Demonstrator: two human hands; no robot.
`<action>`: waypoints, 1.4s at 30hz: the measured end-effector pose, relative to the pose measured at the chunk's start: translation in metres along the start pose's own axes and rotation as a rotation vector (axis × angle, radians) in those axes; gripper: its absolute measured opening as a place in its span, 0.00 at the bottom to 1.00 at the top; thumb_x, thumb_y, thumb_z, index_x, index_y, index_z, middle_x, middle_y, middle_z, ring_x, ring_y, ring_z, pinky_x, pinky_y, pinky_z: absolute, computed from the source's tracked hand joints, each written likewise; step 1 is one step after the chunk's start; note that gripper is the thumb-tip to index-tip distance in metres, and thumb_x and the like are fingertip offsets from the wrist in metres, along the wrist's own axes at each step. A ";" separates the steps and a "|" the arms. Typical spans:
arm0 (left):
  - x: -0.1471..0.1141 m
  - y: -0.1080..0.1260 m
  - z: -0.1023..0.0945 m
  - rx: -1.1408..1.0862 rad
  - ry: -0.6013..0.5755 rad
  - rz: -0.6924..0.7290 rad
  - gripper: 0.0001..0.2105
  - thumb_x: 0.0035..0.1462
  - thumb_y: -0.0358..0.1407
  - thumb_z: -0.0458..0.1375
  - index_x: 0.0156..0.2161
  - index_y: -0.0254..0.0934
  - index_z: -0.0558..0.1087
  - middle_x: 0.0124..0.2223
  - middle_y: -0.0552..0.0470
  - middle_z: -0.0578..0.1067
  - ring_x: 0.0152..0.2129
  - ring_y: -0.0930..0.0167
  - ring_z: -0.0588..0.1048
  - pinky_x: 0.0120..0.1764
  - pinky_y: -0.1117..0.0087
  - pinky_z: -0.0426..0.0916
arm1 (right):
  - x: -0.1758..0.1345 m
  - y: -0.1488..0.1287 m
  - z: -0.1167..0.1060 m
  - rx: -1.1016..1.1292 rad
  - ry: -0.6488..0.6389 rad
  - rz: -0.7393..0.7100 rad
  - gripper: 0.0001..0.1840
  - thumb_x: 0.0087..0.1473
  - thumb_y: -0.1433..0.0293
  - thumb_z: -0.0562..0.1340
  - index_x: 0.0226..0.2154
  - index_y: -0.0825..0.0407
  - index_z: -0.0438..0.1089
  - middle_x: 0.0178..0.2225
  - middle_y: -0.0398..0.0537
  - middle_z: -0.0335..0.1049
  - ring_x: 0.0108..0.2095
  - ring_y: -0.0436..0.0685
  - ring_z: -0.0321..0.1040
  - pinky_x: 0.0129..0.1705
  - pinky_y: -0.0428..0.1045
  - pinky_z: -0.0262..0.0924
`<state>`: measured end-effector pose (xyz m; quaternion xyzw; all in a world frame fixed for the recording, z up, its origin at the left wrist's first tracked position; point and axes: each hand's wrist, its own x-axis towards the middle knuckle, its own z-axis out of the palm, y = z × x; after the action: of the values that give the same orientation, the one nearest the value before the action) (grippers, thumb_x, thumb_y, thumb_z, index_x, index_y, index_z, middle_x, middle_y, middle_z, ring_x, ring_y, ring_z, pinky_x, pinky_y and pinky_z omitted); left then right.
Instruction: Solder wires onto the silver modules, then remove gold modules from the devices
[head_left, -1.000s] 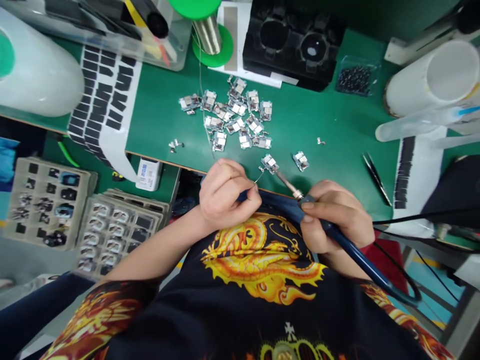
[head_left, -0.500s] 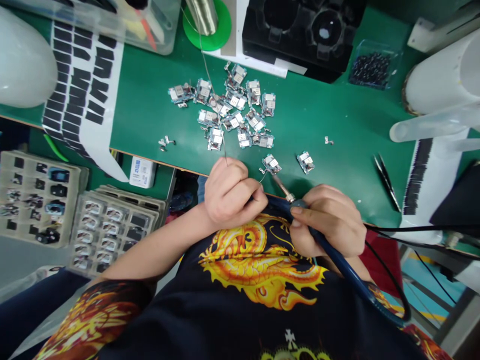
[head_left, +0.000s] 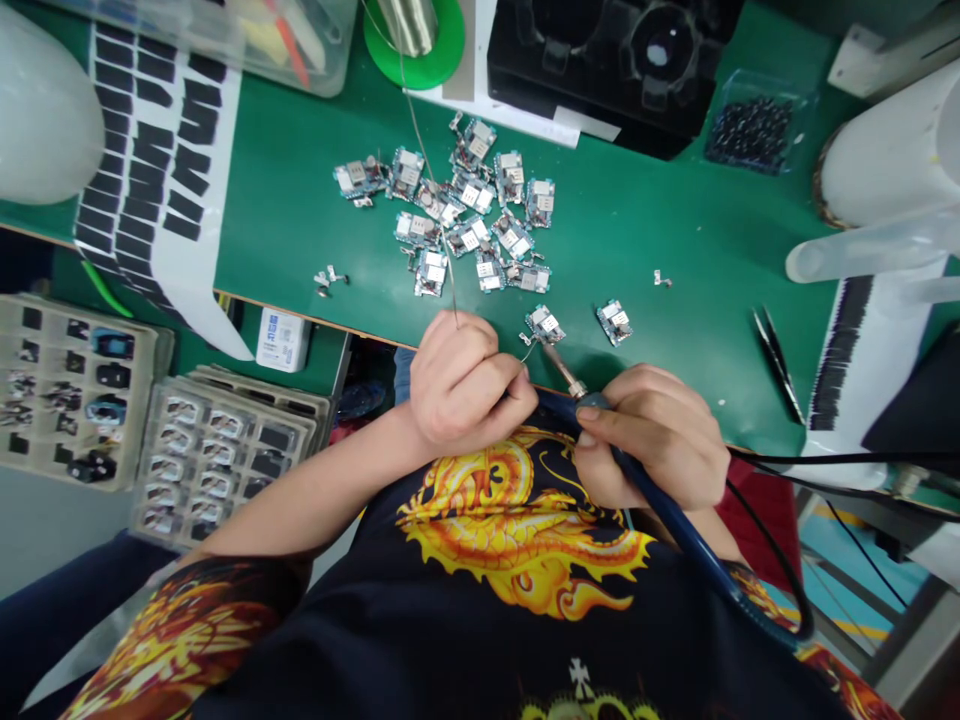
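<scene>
My left hand (head_left: 469, 385) is closed on a strand of solder wire (head_left: 418, 130), which runs down from a spool (head_left: 412, 30) on a green base; its free end pokes out by the thumb. In my right hand (head_left: 656, 430) is a soldering iron (head_left: 574, 385) with a dark blue cable. The iron's tip and the wire end meet at the lower edge of a small circuit board (head_left: 545, 324) near the table's front edge; whether they touch is too small to tell. Another circuit board (head_left: 614, 322) lies to the right. Behind them is a cluster of several similar boards (head_left: 471, 236).
Tweezers (head_left: 778, 365) and a small metal part (head_left: 661, 279) lie at right. More metal parts (head_left: 330, 278) sit at left. A black tray (head_left: 592, 100) and a box of dark screws (head_left: 752, 130) stand behind. Sheets of black strips (head_left: 225, 290) and compartment trays (head_left: 161, 400) are at left.
The view has shifted slightly. Both hands keep their grips, and the iron tip stays at the same board's lower edge.
</scene>
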<state>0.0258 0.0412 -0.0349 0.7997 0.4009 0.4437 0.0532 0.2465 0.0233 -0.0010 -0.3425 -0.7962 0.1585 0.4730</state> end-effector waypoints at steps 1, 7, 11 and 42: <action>0.000 0.000 0.000 -0.003 0.003 0.001 0.12 0.55 0.25 0.64 0.41 0.42 0.70 0.31 0.56 0.69 0.30 0.68 0.74 0.35 0.62 0.71 | 0.001 0.000 0.000 0.000 -0.006 -0.006 0.15 0.55 0.78 0.67 0.44 0.48 0.74 0.26 0.37 0.66 0.23 0.51 0.64 0.26 0.50 0.66; 0.000 0.000 0.000 0.009 -0.010 -0.002 0.12 0.55 0.25 0.64 0.40 0.42 0.69 0.31 0.56 0.68 0.30 0.68 0.73 0.35 0.63 0.70 | 0.002 0.001 0.002 -0.001 0.012 -0.017 0.15 0.53 0.78 0.67 0.43 0.49 0.74 0.24 0.37 0.67 0.22 0.51 0.63 0.26 0.49 0.66; -0.001 0.000 0.000 0.005 -0.008 -0.005 0.11 0.55 0.26 0.63 0.41 0.42 0.70 0.31 0.56 0.69 0.31 0.67 0.74 0.36 0.62 0.70 | -0.001 0.001 0.002 -0.001 0.020 -0.014 0.13 0.55 0.77 0.67 0.43 0.49 0.74 0.25 0.38 0.69 0.22 0.51 0.63 0.26 0.50 0.67; 0.000 0.000 0.003 0.001 0.024 0.020 0.11 0.56 0.25 0.64 0.39 0.42 0.70 0.31 0.55 0.69 0.31 0.67 0.73 0.35 0.63 0.69 | 0.001 -0.001 0.003 0.029 0.043 0.003 0.13 0.55 0.79 0.67 0.43 0.49 0.75 0.26 0.38 0.69 0.23 0.50 0.63 0.27 0.50 0.67</action>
<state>0.0282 0.0418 -0.0369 0.7985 0.3937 0.4534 0.0437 0.2436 0.0235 -0.0017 -0.3399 -0.7830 0.1634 0.4947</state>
